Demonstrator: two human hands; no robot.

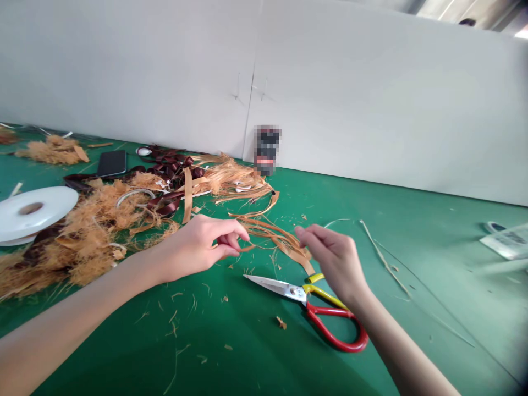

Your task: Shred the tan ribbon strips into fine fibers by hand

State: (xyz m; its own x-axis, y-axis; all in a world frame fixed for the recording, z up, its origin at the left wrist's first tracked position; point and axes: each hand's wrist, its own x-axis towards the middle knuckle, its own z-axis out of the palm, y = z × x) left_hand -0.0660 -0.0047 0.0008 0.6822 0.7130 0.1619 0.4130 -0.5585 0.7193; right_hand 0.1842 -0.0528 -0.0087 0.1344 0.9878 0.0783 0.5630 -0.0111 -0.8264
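My left hand [202, 242] hovers over the green table [412, 236], its thumb and fingers pinched on a thin tan strip [264, 234] of a bundle of straw-like fibre. My right hand [334, 256] is a little to the right, fingers curled together near the other end of the same bundle; whether it grips a strand I cannot make out. Just below both hands lie scissors [313, 305] with red and yellow handles, blades pointing left, partly covered by my right wrist.
A heap of tan frayed fibre [91, 231] and dark brown ribbon [173, 170] fills the left. A white tape spool [33, 212] sits at the far left, a black phone [111, 163] behind the heap. White partition boards [330, 82] stand at the back. Loose scraps dot the table.
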